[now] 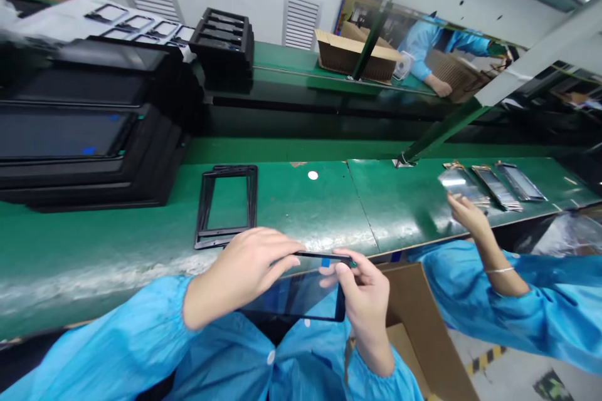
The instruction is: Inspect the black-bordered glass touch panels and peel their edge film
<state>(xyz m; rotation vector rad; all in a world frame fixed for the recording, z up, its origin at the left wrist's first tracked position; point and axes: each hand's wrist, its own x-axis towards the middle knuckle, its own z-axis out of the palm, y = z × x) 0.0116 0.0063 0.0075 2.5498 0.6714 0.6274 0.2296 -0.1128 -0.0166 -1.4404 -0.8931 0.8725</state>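
A dark touchscreen panel [301,296] with a thin black border and a blue tab is held tilted in front of my chest, just off the bench edge. My left hand [239,266] is closed on its upper edge, thumb below and fingers on top. At the right corner, my right hand [365,291] pinches the panel between thumb and fingers, close to the blue tab. Beyond my left hand, several thin black rectangular frames [203,207] lie loosely stacked on the green bench [282,200]. The panel's lower left part is hidden behind my left hand and wrist.
Black trays [162,163] holding screens are piled at the left. Smaller black trays [221,37] stand at the back. On the right, a co-worker's hand [470,216] touches a clear sheet near glass panels [520,182]. A green post [437,131] rises there; a cardboard box [423,319] is below.
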